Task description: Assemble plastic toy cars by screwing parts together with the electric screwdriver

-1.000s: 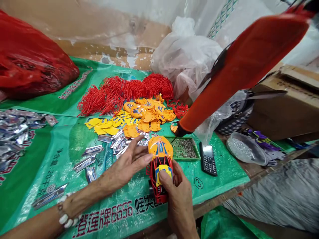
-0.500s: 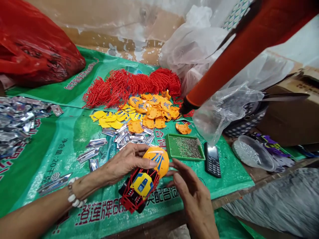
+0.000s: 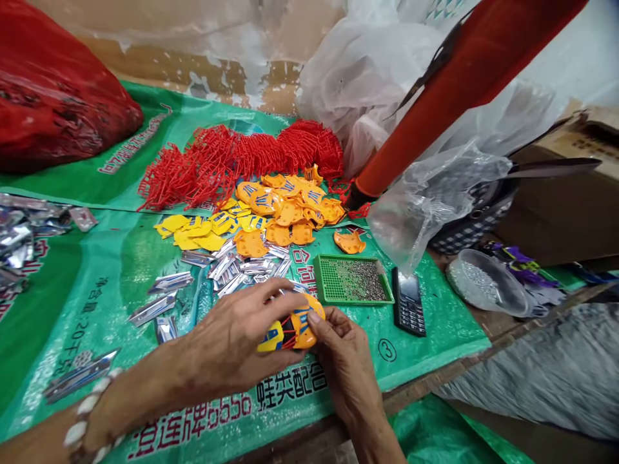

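A toy car point(image 3: 305, 330) with an orange hood, a yellow roof panel and red frame bars is held between both hands above the green sheet. My left hand point(image 3: 242, 335) wraps over its rear and side, hiding much of the body. At the front, my right hand point(image 3: 341, 345) pinches the orange hood with the thumb on top; the other fingers are curled beneath and partly hidden. Just beyond the hands lie silver strips point(image 3: 232, 267), orange hoods point(image 3: 290, 206), yellow panels point(image 3: 193, 231) and a heap of red frame pieces point(image 3: 232, 158).
A green tray point(image 3: 355, 299) of small screws and a black keypad phone point(image 3: 409, 303) lie to the right. Farther right is a clear bowl point(image 3: 483, 283). An orange-red pole point(image 3: 425, 122) slants across the upper right. A red bag point(image 3: 58, 96) stands at the back left.
My left hand has turned over the car and now covers its rear. My right hand has come in from the right and closed on the hood. The view has shifted slightly.
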The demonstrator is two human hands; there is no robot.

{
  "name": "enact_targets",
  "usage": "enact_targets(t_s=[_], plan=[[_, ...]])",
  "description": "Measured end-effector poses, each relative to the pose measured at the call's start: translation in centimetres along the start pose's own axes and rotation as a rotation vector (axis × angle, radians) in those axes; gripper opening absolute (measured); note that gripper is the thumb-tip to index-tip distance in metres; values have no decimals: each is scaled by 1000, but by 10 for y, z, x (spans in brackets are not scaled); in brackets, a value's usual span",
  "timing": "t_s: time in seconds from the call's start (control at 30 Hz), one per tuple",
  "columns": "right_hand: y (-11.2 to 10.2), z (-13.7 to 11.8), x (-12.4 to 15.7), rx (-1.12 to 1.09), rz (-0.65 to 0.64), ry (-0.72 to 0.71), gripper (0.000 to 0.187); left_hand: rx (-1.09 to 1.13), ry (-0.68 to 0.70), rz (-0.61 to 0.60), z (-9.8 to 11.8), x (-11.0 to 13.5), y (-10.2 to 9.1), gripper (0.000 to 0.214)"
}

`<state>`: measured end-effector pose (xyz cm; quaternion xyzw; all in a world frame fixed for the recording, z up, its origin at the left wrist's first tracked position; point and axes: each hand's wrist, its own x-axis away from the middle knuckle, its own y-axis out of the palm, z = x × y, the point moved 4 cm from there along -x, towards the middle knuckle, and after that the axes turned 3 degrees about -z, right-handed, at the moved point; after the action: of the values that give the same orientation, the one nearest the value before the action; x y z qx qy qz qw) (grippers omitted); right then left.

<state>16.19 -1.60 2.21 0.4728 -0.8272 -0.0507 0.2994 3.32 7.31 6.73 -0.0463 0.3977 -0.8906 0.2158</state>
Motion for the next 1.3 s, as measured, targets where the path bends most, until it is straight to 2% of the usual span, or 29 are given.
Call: enact_targets(t_s=[0.07, 0.13, 0.23, 0.37, 0.47, 0.5, 0.57, 0.6, 0.63, 0.67, 0.7, 0.73, 0.77, 0.8, 0.83, 0.87, 0.9, 0.93, 1.03, 1.13, 1.23, 1.3], plan=[[-1, 2, -3, -20, 29, -11, 41, -207, 108, 26, 0, 4, 8, 49], [-2, 4, -3, -16, 37, -11, 41, -322, 165, 73, -2, 6, 19, 48], [-3, 0, -1, 65, 1, -7, 42, -409, 243, 177, -4, 5, 29, 32], [-13, -19, 5, 439, -100, -8, 46, -430, 257, 224, -5, 4, 30, 25], [-27, -47, 11, 818, -68, -90, 42, -442, 255, 205, -4, 3, 28, 23], [-32, -60, 12, 895, -10, -150, 40, -439, 258, 213, -3, 3, 27, 21], [-40, -93, 15, 919, 212, -362, 34, -433, 269, 232, -2, 2, 26, 19], [-41, -113, 17, 874, 357, -519, 28, -437, 272, 233, -1, 1, 25, 19], [-40, -133, 20, 801, 518, -735, 23, -443, 276, 228, -1, 0, 25, 17], [-34, -151, 21, 719, 558, -931, 27, -450, 277, 213, -1, -1, 25, 16], [-24, -166, 18, 610, 459, -1086, 44, -455, 275, 200, -2, -1, 25, 14], [-11, -179, 11, 548, 298, -1176, 52, -455, 274, 191, -2, -1, 24, 14], [5, -191, 3, 547, 134, -1208, 51, -449, 274, 179, -3, -1, 24, 15], [19, -202, -4, 546, 14, -1263, 47, -441, 278, 171, -4, 0, 24, 16], [31, -211, -12, 534, -35, -1264, 37, -435, 279, 163, -5, 1, 24, 17], [42, -219, -19, 513, -90, -1261, 25, -432, 275, 156, -6, 2, 24, 18], [52, -223, -28, 525, -141, -1197, 18, -431, 270, 152, -8, 3, 24, 19], [60, -226, -35, 555, -165, -1148, 16, -432, 266, 150, -9, 3, 25, 19], [69, -228, -45, 503, -181, -1158, 21, -435, 261, 161, -10, 3, 25, 20], [64, -217, -50, 443, -205, -1115, 23, -453, 278, 156, -9, 2, 24, 21], [55, -201, -53, 460, -232, -983, 14, -477, 298, 151, -6, -1, 22, 23], [49, -190, -55, 437, -242, -894, 20, -485, 296, 150, -5, -4, 22, 24]])
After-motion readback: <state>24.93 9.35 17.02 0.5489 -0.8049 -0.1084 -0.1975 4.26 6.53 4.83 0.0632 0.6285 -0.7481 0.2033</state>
